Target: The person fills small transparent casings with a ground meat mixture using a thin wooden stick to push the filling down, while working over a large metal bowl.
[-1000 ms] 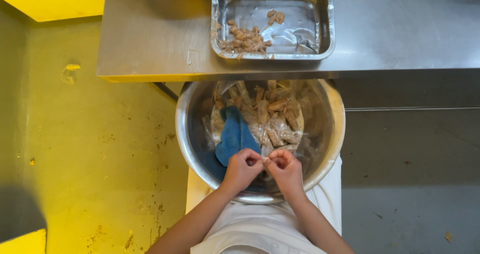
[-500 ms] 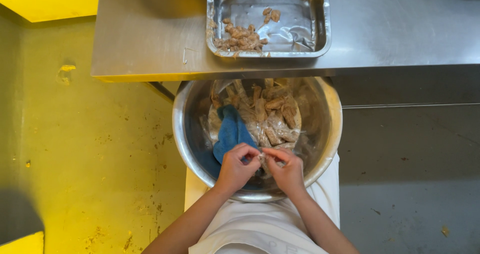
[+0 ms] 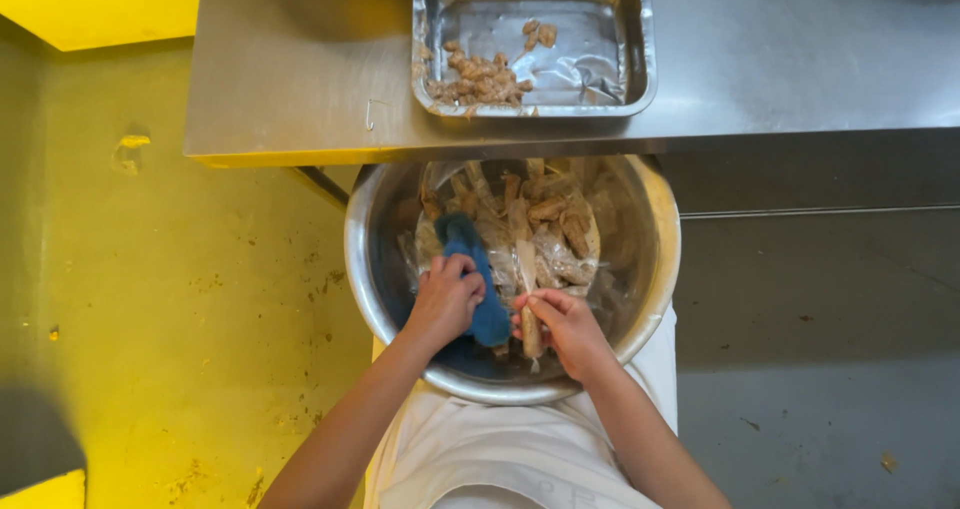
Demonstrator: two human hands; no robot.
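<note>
Seen from above: a large round steel bowl [image 3: 655, 269] resting in the lap, its far rim tucked under the edge of a steel desk [image 3: 300, 79]. Inside the bowl, a heap of brownish sticks wrapped in clear plastic [image 3: 545, 224], piled toward the far side. Left hand [image 3: 445, 299] lowered over the near left part of the bowl, fingers curled and closed on a blue cloth [image 3: 478, 269], which ran from the far side of the knuckles down past the thumb toward the bowl's near wall. Right hand [image 3: 568, 327] just beside it, fingers pinched shut on one wrapped stick [image 3: 530, 314], held roughly upright with its clear wrapper trailing up toward the heap and its lower end poking out below the fingers. Both hands close together, nearly touching at the cloth; whether they actually met could not be told. On the desk, beyond the bowl, a rectangular steel tray [image 3: 640, 39] lined with foil, holding a small cluster of unwrapped brown pieces [image 3: 475, 74] along its near left side and a couple more near the middle. White apron [image 3: 500, 459] spread below the bowl. Yellow floor [image 3: 150, 319] to the left, grey floor [image 3: 830, 349] to the right.
</note>
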